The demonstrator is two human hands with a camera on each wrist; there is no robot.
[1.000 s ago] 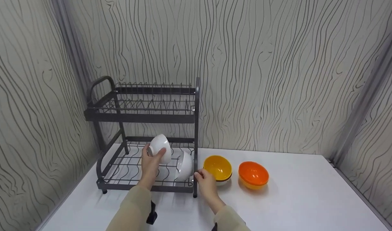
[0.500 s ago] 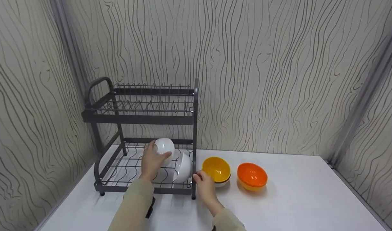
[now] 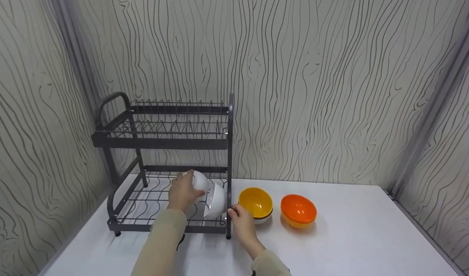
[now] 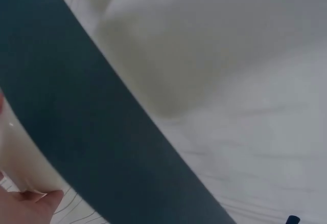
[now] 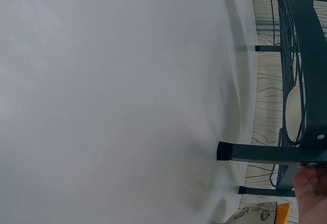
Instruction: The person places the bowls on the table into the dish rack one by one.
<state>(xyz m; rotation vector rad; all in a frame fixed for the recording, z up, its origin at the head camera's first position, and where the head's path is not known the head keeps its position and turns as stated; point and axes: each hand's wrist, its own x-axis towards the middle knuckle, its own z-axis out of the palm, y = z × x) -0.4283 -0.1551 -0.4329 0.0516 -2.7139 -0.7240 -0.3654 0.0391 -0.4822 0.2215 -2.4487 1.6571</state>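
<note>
My left hand (image 3: 180,194) grips a white bowl (image 3: 200,181) over the lower tier of a dark dish rack (image 3: 161,143). That bowl is tipped on its side, partly behind my fingers, and overlaps a second white bowl (image 3: 216,202) standing on edge at the tier's right end. In the left wrist view, a rack rail (image 4: 102,111) hides most of the gripped bowl. My right hand (image 3: 242,224) holds the rack's front right post with curled fingers. Near that post the right wrist view shows my fingertips and the rack leg (image 5: 265,153).
Right of the rack, a yellow bowl (image 3: 256,201) sits nested on darker-rimmed and white ones. Beside it an orange bowl (image 3: 298,209) rests in a yellow one. The upper tier has upright wire dividers (image 3: 176,126). Patterned walls (image 3: 315,96) border the white table (image 3: 353,230).
My left hand has lowered the white bowl and brought it rightward, closer to the second bowl, turning its base more toward the viewer. The right hand stays at the post.
</note>
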